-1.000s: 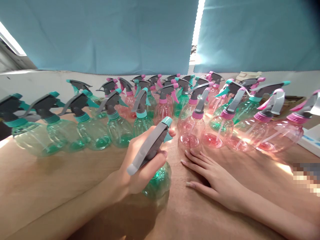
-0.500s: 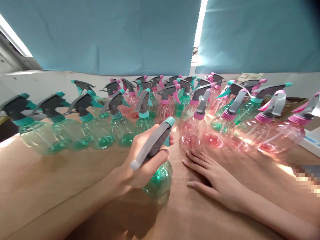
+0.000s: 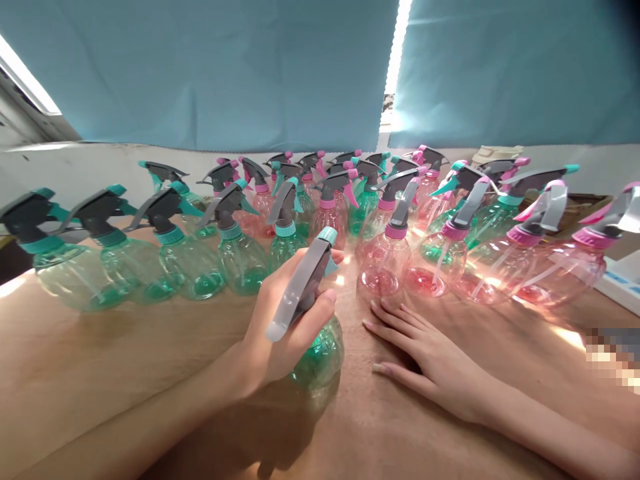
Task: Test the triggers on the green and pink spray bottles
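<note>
The green spray bottle (image 3: 320, 357), topped by a grey sprayer head (image 3: 305, 287) with a teal nozzle, appears in the head view over the middle of a brown tabletop (image 3: 150, 347), nearer the person than the other bottles; whether its base touches the surface is hard to tell. Patches of light fall toward the tabletop's right edge, where a white and blue object (image 3: 623, 281) sits. Beyond the far edge, a white wall (image 3: 100, 167) runs below two blue cloth panels (image 3: 225, 73), a bright gap between them.

The front row counts five green bottles (image 3: 195, 267) toward the left edge and four pink bottles (image 3: 384, 263) toward the right. Behind them, toward the far edge, more green and pink bottles (image 3: 326, 219) overlap too much for a sure count.

The left hand (image 3: 267, 310) is closed around the neck and sprayer head of the green spray bottle. The right hand (image 3: 435, 360) is open, palm down on the tabletop, fingers spread, their tips just beside the innermost front-row pink bottle.
</note>
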Demonstrator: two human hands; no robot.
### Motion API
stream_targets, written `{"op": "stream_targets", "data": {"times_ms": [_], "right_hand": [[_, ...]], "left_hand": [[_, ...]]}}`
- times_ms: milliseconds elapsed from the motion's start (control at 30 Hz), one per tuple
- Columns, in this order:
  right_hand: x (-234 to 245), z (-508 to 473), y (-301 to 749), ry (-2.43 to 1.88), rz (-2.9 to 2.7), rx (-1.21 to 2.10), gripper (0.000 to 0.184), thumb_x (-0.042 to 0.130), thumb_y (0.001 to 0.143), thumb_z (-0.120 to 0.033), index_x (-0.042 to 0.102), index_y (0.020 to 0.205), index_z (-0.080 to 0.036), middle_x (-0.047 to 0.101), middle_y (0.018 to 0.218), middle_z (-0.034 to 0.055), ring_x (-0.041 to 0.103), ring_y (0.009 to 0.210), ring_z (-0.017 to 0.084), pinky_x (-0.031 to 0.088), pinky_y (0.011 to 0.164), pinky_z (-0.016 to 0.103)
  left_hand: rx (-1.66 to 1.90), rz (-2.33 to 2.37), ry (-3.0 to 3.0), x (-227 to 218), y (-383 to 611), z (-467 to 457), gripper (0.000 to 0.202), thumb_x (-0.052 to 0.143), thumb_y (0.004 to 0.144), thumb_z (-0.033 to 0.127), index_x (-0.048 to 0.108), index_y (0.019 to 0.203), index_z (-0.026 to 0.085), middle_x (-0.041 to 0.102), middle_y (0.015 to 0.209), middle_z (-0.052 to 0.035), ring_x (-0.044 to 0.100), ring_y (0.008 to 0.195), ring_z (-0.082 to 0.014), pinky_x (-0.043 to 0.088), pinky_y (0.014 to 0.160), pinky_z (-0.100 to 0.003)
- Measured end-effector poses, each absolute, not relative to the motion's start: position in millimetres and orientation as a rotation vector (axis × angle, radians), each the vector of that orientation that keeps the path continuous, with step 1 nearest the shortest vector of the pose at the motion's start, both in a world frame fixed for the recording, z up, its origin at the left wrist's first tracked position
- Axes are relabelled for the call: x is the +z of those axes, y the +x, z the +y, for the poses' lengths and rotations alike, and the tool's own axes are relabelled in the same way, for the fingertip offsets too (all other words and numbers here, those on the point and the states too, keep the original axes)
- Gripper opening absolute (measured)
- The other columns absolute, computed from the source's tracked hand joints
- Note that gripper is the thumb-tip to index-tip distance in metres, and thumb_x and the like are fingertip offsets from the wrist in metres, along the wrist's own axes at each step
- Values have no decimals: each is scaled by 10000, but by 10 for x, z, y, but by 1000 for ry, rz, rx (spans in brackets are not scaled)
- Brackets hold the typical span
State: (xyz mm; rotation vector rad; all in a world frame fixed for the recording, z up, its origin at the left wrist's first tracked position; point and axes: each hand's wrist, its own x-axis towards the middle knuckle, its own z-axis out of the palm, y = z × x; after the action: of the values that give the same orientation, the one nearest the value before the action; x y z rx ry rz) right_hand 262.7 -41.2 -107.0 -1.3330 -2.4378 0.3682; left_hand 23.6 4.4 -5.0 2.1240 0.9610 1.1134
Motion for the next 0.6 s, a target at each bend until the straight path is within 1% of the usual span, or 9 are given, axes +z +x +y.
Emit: {"op": "stream_targets", "data": {"times_ms": [100,233,400,533,600], "right_hand": [[-1064,-410,2621,-1351,-2458,369,587,498,944,-515,396,1469,-272,339,1546,54,238,1445,292,218,1163,563],[-1050,-410,2618,-1371,-2478,351,587,473,951,-531,401,1467,-261,325,1551,56,234,1446,288,220,1160,567],[-1058,-409,2623,-1352,-2450,348,584,497,943,-520,408,1463,-267,350,1542,55,248,1442,289,226,1163,557],[-1077,-412,2626,-1325,-2418,353,586,528,934,-500,400,1465,-288,371,1532,54,265,1435,300,233,1161,564],[-1082,-415,2627,-1319,-2415,351,587,531,934,-496,393,1468,-294,370,1533,52,265,1435,300,235,1160,563]], "left_hand": [[1101,958,2109,-39,249,44,265,521,864,276,553,1125,246,507,678,29,478,563,-146,376,505,-279],[1097,938,2083,-25,247,40,251,528,854,262,553,1103,243,538,741,21,462,550,-131,390,518,-273],[1044,937,2042,-21,241,42,262,540,843,266,537,1104,248,456,635,46,409,507,-130,340,499,-271],[1035,942,2033,-17,249,35,247,529,853,276,531,1098,246,407,609,54,395,502,-133,323,502,-275],[1044,947,2035,-13,257,25,239,524,858,271,533,1095,244,413,621,52,394,501,-130,326,504,-275]]}}
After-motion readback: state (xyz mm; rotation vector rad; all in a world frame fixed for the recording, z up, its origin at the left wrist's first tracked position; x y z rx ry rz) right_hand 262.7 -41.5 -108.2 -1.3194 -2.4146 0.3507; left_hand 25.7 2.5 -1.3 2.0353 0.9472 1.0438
